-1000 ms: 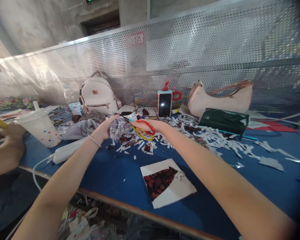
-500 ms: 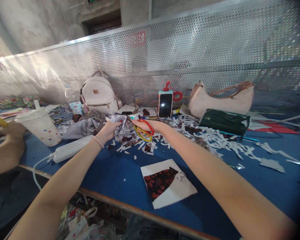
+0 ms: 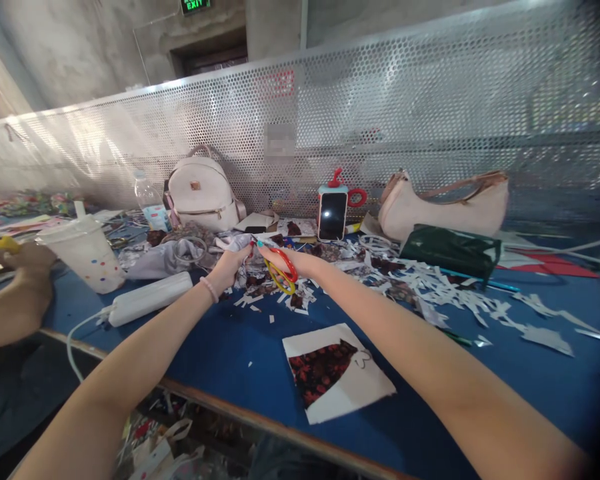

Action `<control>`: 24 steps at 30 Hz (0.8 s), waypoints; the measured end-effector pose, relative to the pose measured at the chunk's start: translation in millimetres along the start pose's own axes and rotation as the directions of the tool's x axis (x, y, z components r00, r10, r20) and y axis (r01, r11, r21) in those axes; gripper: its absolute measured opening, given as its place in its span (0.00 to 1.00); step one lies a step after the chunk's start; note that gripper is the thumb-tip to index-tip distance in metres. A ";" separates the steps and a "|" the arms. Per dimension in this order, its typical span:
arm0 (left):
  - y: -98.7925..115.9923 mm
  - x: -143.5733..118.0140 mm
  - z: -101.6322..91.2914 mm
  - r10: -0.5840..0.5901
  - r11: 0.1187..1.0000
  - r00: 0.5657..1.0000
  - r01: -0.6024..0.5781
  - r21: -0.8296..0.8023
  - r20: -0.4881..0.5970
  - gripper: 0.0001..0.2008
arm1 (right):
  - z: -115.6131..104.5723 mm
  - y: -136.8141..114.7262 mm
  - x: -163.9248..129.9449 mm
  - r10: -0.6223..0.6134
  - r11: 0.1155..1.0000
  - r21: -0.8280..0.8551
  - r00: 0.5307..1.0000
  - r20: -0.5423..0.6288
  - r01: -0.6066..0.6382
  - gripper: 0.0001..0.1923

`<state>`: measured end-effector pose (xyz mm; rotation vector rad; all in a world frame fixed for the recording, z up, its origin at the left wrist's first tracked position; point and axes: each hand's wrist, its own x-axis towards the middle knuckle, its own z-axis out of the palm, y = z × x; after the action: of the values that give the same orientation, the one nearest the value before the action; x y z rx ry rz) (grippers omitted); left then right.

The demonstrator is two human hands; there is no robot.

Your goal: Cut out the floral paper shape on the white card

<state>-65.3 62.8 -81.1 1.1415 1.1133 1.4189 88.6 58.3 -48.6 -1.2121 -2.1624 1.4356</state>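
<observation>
Gripping red-and-yellow-handled scissors point(image 3: 292, 268), the right hand point(image 3: 279, 260) is close beside the left hand point(image 3: 231, 264), whose fingers pinch pale fabric point(image 3: 236, 241). Scissors and fabric are over paper scraps point(image 3: 304, 298) on the blue table point(image 3: 220, 353).

Scissors point(image 3: 289, 263) partly hidden, exit sign point(image 3: 196, 5) cropped

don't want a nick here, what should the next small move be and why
Perhaps ease the left hand slightly back before any snip: the right hand holds the scissors, both hands' fingertips nearly meet, and the blades are hard to make out.
</observation>
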 end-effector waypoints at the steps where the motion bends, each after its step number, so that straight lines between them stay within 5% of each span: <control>1: -0.6 0.6 -0.3 0.003 1.000 1.000 -0.003 -0.002 0.000 0.11 | 0.5 -0.1 0.5 0.011 1.000 0.011 1.000 0.003 -0.011 0.30; 14: 0.7 0.0 -0.9 0.035 0.998 0.996 -0.031 -0.056 0.081 0.11 | 4.2 2.2 3.3 -0.030 0.998 0.060 1.000 -0.006 0.030 0.29; 24: -2.7 3.9 -4.3 0.055 0.994 0.998 -0.055 -0.090 -0.004 0.12 | 4.2 -3.0 0.3 0.036 0.998 0.054 0.999 -0.009 -0.036 0.29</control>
<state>-69.5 66.7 -84.0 1.1147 1.0150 1.4976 84.3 55.4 -48.0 -1.2423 -2.0922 1.4891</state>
